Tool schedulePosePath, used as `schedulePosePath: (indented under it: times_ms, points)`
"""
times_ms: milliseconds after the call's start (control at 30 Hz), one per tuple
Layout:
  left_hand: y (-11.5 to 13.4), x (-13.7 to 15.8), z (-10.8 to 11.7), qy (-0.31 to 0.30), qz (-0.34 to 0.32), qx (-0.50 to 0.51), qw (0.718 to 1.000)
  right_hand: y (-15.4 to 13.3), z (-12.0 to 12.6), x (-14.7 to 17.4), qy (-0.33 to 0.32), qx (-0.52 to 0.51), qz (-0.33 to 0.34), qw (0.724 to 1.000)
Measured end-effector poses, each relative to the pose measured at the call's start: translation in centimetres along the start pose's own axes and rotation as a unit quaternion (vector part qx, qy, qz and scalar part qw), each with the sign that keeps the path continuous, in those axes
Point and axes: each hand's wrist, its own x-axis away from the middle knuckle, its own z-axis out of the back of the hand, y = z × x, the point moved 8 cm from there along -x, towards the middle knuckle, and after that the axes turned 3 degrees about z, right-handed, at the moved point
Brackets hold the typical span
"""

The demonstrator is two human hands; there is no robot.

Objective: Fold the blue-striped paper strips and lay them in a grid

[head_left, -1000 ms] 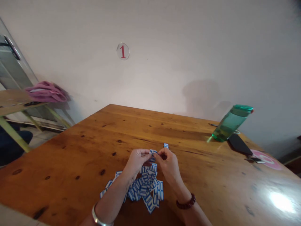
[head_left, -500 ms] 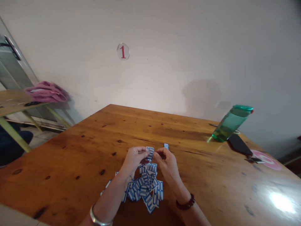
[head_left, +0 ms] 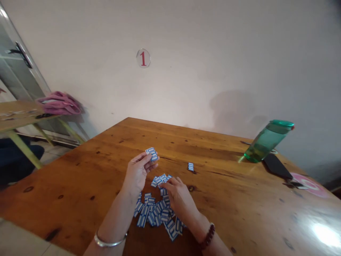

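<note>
Between the thumb and fingers of my left hand (head_left: 138,167) is a small blue-and-white label card (head_left: 151,153), raised above the table; whether more cards lie behind it I cannot tell. Below it spreads a loose pile of similar label cards (head_left: 157,211), overlapping at many angles. My right hand (head_left: 179,195) is over the pile's right side, fingers bent and pinching at a label card (head_left: 159,180) on the far edge; its thumb is partly hidden. One separate label card (head_left: 190,166) lies flat on the wood beyond my right hand.
The wooden table (head_left: 106,160) reaches to the wall. At right stand a tilted-looking green bottle (head_left: 269,141), a dark flat case (head_left: 277,166) and a pink round mat (head_left: 310,185). A second table (head_left: 18,119) with a pink cloth (head_left: 60,103) is at left.
My left hand has moved up and left with its card, away from my right hand. The right hand has dropped down to the pile. The view has shifted slightly.
</note>
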Motion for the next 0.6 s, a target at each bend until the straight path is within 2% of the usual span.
schedulePosePath:
  times_ms: [133, 333, 467, 600]
  points:
    - [1.4, 0.4, -0.4, -0.003, -0.017, 0.002, 1.000, -1.5, -1.4, 0.0, -0.052, 0.041, 0.037, 0.997]
    - [2.6, 1.8, -0.5, -0.003, -0.035, -0.001, 0.999, -2.8, -2.4, 0.3, -0.090, 0.048, 0.087, 0.991]
    - [2.4, 3.9, 1.1, 0.021, -0.032, 0.019, 0.999, -2.5, -2.3, 0.4, -0.084, 0.072, 0.071, 0.991]
    - [1.7, 6.2, 4.2, 0.074, -0.024, 0.022, 0.997, -1.9, -1.6, 0.4, -0.067, 0.086, 0.034, 0.993]
